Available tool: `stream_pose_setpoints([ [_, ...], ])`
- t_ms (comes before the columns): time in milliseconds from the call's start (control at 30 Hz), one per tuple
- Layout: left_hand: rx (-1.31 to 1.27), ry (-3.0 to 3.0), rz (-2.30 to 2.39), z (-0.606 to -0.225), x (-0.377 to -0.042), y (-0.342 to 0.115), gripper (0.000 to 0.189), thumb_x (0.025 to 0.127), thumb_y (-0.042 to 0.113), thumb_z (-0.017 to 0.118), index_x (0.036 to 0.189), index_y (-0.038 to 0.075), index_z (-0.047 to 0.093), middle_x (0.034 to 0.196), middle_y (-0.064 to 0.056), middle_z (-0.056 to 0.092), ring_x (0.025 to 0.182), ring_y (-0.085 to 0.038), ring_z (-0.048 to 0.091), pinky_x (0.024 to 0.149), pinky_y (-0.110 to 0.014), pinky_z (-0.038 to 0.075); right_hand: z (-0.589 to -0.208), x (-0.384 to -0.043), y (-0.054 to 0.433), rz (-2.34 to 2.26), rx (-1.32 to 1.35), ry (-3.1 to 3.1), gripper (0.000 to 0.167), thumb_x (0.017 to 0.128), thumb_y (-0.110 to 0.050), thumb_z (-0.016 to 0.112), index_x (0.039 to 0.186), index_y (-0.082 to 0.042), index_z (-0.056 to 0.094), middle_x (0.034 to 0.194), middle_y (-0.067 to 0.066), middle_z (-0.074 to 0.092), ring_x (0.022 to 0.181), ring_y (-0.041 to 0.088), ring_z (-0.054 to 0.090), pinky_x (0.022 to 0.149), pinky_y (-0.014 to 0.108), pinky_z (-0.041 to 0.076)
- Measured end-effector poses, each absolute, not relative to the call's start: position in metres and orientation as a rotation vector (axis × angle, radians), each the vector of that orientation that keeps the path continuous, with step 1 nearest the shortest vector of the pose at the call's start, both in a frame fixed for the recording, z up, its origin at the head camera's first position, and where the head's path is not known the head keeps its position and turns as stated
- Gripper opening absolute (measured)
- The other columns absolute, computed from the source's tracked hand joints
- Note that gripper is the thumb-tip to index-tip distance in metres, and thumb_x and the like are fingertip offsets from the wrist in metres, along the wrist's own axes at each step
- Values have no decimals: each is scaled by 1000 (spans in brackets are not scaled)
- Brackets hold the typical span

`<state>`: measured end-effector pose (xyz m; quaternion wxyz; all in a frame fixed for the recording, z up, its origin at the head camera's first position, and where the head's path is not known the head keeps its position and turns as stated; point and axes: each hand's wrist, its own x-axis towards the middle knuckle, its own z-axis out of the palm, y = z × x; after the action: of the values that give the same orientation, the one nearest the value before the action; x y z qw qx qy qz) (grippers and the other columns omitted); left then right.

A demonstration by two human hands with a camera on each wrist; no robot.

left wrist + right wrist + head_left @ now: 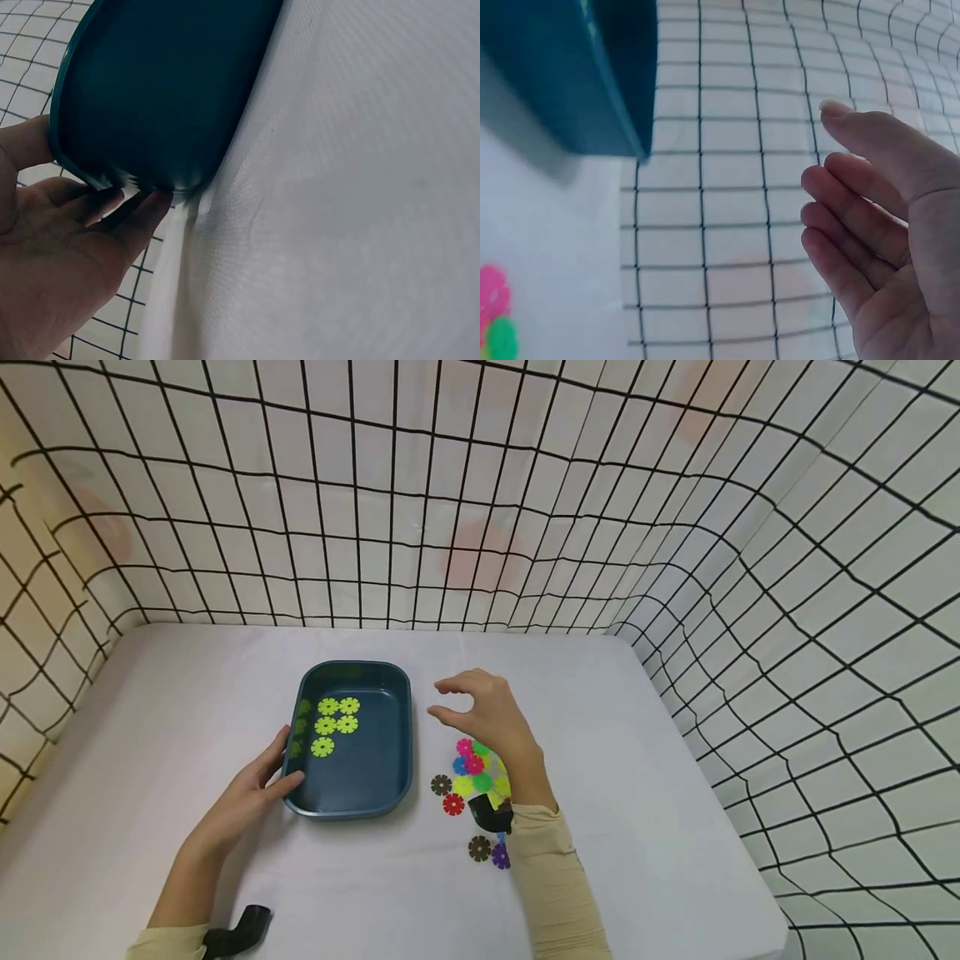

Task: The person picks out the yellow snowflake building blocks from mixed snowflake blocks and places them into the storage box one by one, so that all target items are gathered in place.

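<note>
White-clothed table point(660, 843): we see it beneath everything else here.
Blue rectangular tray point(378, 760): we find it on the table, left of centre.
Left hand point(251, 783): we see it gripping the tray's left side, thumb over the rim.
Right hand point(487, 712): we see thumb and fingers curved well apart, holding nothing, just right of the tray.
Loose multicoloured snowflake discs point(474, 765): we see them clustered and scattered right of the tray.
Yellow-green snowflake discs point(326, 726): we count five inside the tray's left half.

The left hand point(251, 789) is angled toward one o'clock, gripping; the right hand point(491, 710) is curved toward nine o'clock, thumb point(877, 135) and fingertips point(819, 182) parted.
</note>
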<state>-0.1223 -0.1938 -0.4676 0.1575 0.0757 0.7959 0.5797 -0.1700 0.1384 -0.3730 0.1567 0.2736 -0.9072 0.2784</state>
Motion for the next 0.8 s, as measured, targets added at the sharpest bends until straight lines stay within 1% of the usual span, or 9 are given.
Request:
stream_pose_setpoints([
  [200,232,2272,1665,-467,-123,-194,81,99,21,55,157,17,-2,164,-15,-5,148,-49,-3,112,-71,12,-393,-157,164,816,690,-2642,33,79,-22,82,107,-7,74,103,5,75,98,19,68,88,34,57],
  [333,238,2262,1665,-467,-123,-195,82,99,21,55,157,16,-3,164,-15,-6,148,-50,-3,113,-71,10,-406,-148,178,838,617,-2678,31,79,-21,82,106,-6,74,104,7,75,100,21,69,90,36,57],
  [567,231,2273,1648,-468,-123,-195,82,99,21,55,157,17,-3,164,-14,-6,148,-50,-3,113,-71,11,-426,-130,196,884,504,-2738,32,79,-18,81,107,-5,74,105,8,74,102,25,68,90,41,57],
  [800,227,2268,1657,-468,-121,-195,81,99,23,55,157,18,-2,165,-12,-7,149,-47,-4,113,-70,11,-453,-118,216,865,375,-2759,33,79,-19,81,107,-5,74,105,7,74,101,23,69,89,39,57],
])
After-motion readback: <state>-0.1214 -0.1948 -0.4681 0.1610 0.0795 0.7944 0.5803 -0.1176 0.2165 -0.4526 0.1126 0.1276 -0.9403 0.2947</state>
